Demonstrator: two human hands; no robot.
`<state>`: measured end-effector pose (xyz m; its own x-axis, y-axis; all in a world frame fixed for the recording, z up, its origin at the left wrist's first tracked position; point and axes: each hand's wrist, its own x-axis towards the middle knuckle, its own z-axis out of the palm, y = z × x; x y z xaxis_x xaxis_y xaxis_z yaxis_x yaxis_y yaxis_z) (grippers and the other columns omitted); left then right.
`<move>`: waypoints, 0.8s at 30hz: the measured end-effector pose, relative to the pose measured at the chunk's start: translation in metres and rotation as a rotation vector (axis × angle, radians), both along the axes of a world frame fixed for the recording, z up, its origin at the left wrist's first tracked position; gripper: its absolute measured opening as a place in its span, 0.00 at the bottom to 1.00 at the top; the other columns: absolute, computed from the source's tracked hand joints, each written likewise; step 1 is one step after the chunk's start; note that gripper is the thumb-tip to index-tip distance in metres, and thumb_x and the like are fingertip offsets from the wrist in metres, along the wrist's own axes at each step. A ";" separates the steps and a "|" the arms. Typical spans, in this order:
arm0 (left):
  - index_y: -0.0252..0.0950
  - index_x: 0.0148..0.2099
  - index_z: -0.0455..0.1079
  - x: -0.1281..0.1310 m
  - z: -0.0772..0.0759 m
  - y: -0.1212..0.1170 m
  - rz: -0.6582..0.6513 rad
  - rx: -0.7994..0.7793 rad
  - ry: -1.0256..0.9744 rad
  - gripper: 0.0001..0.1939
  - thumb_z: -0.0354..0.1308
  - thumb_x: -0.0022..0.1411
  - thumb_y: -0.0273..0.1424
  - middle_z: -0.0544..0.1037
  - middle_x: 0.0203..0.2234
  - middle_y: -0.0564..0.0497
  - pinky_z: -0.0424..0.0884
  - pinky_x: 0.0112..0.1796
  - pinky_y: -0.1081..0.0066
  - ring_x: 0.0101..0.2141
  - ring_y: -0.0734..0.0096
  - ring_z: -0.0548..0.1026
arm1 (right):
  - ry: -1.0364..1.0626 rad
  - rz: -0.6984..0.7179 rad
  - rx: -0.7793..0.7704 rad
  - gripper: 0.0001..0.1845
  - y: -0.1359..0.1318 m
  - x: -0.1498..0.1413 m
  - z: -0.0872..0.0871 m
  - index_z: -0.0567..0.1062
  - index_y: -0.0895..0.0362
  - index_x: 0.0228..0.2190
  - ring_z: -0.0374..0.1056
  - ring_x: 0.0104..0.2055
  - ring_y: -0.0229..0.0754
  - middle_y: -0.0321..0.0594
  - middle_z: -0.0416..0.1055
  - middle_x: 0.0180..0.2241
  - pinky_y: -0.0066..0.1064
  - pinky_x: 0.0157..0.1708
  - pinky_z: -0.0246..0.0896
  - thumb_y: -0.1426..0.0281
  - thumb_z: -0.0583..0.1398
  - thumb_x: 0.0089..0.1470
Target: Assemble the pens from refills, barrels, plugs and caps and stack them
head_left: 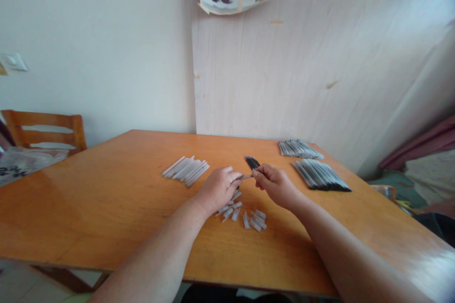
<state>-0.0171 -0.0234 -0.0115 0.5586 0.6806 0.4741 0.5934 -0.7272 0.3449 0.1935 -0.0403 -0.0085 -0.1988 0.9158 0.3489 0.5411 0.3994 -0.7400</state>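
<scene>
My left hand (221, 186) and my right hand (274, 182) meet above the middle of the table. Between them they hold a slim greyish pen-like stick (246, 177), one end in each hand's closed fingers. Just beyond my right hand lies a small bundle of black thin sticks (251, 162). Below the hands, short translucent pieces that look like pen caps (256, 220) are scattered in loose groups, some partly hidden by my left hand. To the left of my left hand, several long whitish tubes (185, 170) lie side by side.
The wooden table (117, 199) carries two bundles of grey, dark-tipped pens at its right side, a nearer one (320, 175) and a farther one (299, 148). A wooden chair (50, 128) and a plastic bag (31, 158) are at the left. The wall (142, 47) stands behind.
</scene>
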 end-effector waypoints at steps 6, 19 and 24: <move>0.38 0.43 0.74 0.001 0.001 -0.001 -0.005 0.001 0.021 0.12 0.49 0.66 0.31 0.72 0.31 0.49 0.63 0.35 0.72 0.34 0.70 0.71 | 0.010 -0.005 -0.020 0.23 0.002 -0.001 -0.002 0.67 0.56 0.24 0.60 0.21 0.35 0.33 0.63 0.17 0.28 0.23 0.53 0.53 0.49 0.62; 0.38 0.42 0.74 0.000 0.004 -0.002 0.013 -0.035 0.008 0.12 0.50 0.66 0.32 0.72 0.31 0.49 0.63 0.34 0.73 0.34 0.70 0.71 | -0.002 0.035 0.006 0.14 -0.003 0.002 0.002 0.69 0.56 0.30 0.63 0.26 0.36 0.35 0.69 0.24 0.28 0.27 0.55 0.60 0.53 0.60; 0.38 0.41 0.75 0.000 0.005 -0.003 0.012 -0.024 0.017 0.11 0.51 0.65 0.33 0.73 0.31 0.49 0.63 0.34 0.72 0.34 0.70 0.71 | 0.009 0.014 -0.023 0.14 -0.002 -0.002 0.003 0.68 0.55 0.28 0.61 0.25 0.36 0.34 0.67 0.23 0.28 0.26 0.54 0.60 0.53 0.60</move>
<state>-0.0171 -0.0267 -0.0063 0.5582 0.6984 0.4479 0.6082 -0.7117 0.3516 0.1911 -0.0419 -0.0058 -0.2086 0.9209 0.3293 0.5287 0.3894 -0.7542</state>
